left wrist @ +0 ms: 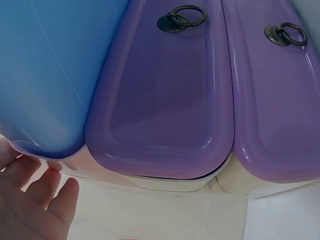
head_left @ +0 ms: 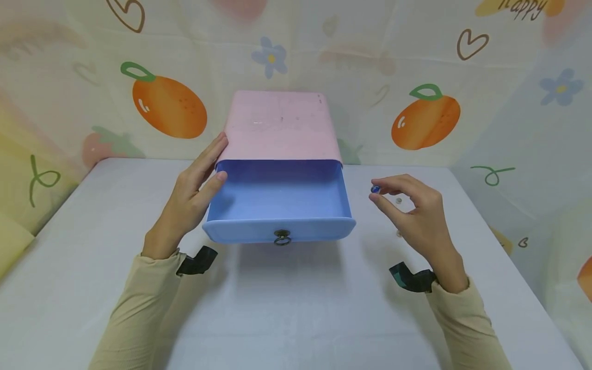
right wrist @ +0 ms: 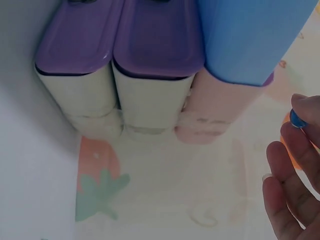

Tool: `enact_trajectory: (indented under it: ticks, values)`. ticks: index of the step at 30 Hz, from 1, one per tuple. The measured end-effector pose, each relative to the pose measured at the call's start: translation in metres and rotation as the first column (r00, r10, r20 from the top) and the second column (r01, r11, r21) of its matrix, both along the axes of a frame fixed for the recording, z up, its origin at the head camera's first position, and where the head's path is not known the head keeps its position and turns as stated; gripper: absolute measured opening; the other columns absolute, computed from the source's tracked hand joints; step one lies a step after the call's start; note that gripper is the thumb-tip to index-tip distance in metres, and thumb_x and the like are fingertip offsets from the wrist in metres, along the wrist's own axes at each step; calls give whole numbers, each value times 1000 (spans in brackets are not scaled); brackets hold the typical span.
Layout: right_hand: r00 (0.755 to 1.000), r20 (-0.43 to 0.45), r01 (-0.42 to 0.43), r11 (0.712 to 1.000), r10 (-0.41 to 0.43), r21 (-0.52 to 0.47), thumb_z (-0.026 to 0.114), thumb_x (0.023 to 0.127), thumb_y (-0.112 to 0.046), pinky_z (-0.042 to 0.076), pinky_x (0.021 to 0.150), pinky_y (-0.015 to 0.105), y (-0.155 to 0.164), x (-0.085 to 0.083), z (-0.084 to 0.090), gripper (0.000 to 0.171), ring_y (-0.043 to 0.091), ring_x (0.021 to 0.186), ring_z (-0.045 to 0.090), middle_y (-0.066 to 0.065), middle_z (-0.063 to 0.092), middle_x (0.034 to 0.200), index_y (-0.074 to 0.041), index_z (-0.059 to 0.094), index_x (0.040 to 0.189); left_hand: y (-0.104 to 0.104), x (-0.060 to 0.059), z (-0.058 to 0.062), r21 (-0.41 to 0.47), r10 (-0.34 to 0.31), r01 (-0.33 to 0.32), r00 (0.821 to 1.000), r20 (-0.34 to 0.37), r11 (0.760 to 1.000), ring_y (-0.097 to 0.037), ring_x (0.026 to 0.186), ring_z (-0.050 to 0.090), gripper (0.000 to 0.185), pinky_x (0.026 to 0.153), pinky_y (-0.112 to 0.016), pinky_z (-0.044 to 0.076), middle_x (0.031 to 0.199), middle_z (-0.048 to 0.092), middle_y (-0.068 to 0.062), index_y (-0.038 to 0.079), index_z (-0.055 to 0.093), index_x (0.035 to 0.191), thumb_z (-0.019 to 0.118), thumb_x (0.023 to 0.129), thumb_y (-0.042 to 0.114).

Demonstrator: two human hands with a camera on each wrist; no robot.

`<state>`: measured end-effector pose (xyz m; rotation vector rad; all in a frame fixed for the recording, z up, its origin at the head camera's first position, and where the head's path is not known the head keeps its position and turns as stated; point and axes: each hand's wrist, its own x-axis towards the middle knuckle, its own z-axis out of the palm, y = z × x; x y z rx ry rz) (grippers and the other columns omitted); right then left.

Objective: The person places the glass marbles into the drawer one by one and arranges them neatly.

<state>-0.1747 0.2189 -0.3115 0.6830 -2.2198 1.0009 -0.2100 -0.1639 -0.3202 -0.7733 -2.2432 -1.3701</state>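
Note:
A pink drawer cabinet [head_left: 281, 126] stands in the middle, its blue top drawer [head_left: 279, 229] pulled out with no item visible inside. My left hand [head_left: 185, 205] rests against the cabinet's left side, fingers extended and thumb beside the drawer. To the right of the drawer, my right hand [head_left: 418, 221] pinches a small shiny blue bead [head_left: 375, 189] between thumb and index finger. That bead [right wrist: 298, 119] also shows in the right wrist view. Two purple drawers [left wrist: 165, 95] below the blue one appear pushed in, each with a ring pull.
A small pale piece [head_left: 399, 200] lies on the white table [head_left: 296, 318], partly framed by the right hand. Another [head_left: 399, 233] is mostly hidden by that hand. Behind the cabinet hangs a curtain [head_left: 361, 31] printed with fruit and flowers.

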Motion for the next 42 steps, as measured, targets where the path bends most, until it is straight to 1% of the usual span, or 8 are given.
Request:
enact_trajectory:
  ticks: [6, 11, 17, 19, 26, 35, 42]
  values:
    - [999, -39, -30, 1000, 29, -6, 80, 75, 7, 48, 80, 10, -6, 5, 3, 33, 5, 87, 64, 8, 76, 95, -5, 76, 106, 0, 1, 1, 0, -5, 5, 1000, -2, 1000, -15, 150, 31, 57, 120, -20, 29, 162, 33, -2, 11, 37, 153, 47, 98, 1]
    - [999, -22, -47, 999, 47, -14, 80, 76, 6, 50, 81, 12, -11, 8, 6, 30, 3, 88, 65, 8, 76, 94, -4, 76, 104, 0, 1, 1, 1, 0, 0, 1000, -1, 1000, -16, 150, 32, 57, 119, -19, 30, 162, 33, -2, 11, 38, 153, 48, 98, 1]
    - [995, -26, -98, 995, 97, -29, 80, 75, 8, 54, 80, 15, -18, 7, 9, 30, 2, 87, 67, 8, 77, 94, -3, 76, 103, 0, 0, 0, -1, 8, -8, 1000, 1, 1000, -16, 150, 32, 57, 119, -18, 30, 162, 34, -1, 11, 38, 153, 48, 98, 1]
    - [994, -32, -108, 994, 107, -17, 80, 74, 7, 54, 79, 15, -20, 6, 10, 30, 4, 87, 67, 8, 76, 94, -2, 75, 103, 0, 0, -1, 1, 6, -6, 1000, 1, 1000, -16, 150, 32, 57, 119, -17, 30, 162, 34, -2, 11, 38, 153, 48, 98, 1]
    - [988, -90, -124, 992, 126, 23, 81, 73, 8, 52, 81, 12, -27, 2, 20, 31, 20, 83, 68, 9, 76, 96, -1, 75, 103, 0, -1, 0, 16, -9, 9, 1000, -5, 1000, -17, 150, 32, 57, 118, -16, 29, 162, 34, -4, 9, 38, 153, 48, 97, -1]
    - [977, -111, -175, 981, 184, 79, 82, 72, 8, 52, 85, 12, -36, -6, 32, 33, 22, 86, 70, 11, 76, 98, 1, 75, 104, 0, -1, 0, 11, -3, 3, 1000, -1, 1000, -16, 149, 33, 57, 119, -17, 29, 161, 34, -3, 10, 38, 153, 48, 97, 0]
    - [973, -117, -183, 973, 200, 138, 83, 72, 6, 52, 89, 13, -44, -12, 35, 31, 22, 89, 73, 10, 77, 95, 1, 75, 102, 1, -1, 1, 5, 1, -1, 1000, 3, 1000, -16, 150, 32, 57, 119, -18, 29, 162, 34, -3, 10, 38, 153, 48, 98, 1]
